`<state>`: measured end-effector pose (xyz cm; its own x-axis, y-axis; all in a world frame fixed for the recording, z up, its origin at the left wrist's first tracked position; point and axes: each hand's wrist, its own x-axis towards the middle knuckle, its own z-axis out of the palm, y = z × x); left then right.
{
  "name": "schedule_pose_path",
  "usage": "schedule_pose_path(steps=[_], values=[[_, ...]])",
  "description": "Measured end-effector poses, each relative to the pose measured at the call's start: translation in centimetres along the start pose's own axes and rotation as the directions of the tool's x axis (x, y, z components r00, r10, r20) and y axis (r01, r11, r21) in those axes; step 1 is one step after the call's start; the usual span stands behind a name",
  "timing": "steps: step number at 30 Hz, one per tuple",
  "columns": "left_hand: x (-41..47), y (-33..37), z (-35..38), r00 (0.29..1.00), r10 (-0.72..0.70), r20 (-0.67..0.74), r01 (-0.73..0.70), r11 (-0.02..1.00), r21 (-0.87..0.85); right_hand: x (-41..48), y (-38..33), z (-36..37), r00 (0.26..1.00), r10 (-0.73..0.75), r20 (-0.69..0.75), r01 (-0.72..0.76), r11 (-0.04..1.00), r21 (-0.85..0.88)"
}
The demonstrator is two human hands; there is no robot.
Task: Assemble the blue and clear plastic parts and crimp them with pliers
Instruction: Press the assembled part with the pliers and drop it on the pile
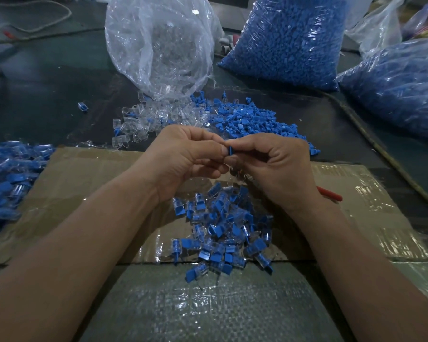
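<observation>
Blue part (230,152) pinched between fingers of left hand (183,159) and right hand (279,166).

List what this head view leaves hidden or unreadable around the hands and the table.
Head view:
1. Blue part: pinched by the left hand and the right hand; their fingers hide whether anything else is held.
2. Pliers: only a red handle shows; the right wrist covers the rest.
3. Left pile: cut off by the frame edge, blurred.
</observation>
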<state>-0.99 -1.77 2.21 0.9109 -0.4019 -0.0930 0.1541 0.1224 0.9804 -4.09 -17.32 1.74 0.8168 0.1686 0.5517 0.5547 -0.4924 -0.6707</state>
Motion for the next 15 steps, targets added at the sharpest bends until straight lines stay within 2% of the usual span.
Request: schedule_pose_path(steps=[3, 5, 10, 12, 15], values=[[0.0, -0.1, 0.0, 1.0, 0.001, -0.01, -0.001, 1.0, -0.012, 0.0, -0.2, -0.1, 0.999, 0.024, 0.039, -0.023, 0.999, -0.024], [0.1, -0.2, -0.1, 1.0, 0.006, -0.027, -0.006, 1.0, -0.011, 0.1, -0.1, -0.3, 0.994, 0.092, 0.052, -0.089, 0.994, -0.06], [0.4, -0.2, -0.6, 0.998, 0.002, -0.068, -0.005, 0.999, -0.037, 0.6, 1.4, -1.8, 0.971, 0.226, -0.078, -0.237, 0.951, -0.198], [0.5, -0.2, -0.7, 0.998, -0.004, -0.069, 0.001, 0.999, -0.046, 0.8, 1.8, -2.5, 0.953, 0.286, -0.102, -0.3, 0.94, -0.165], [0.5, -0.3, -0.6, 0.998, -0.003, -0.066, 0.0, 0.999, -0.049, 0.9, 2.0, -3.2, 0.946, 0.303, -0.117, -0.317, 0.938, -0.139]])
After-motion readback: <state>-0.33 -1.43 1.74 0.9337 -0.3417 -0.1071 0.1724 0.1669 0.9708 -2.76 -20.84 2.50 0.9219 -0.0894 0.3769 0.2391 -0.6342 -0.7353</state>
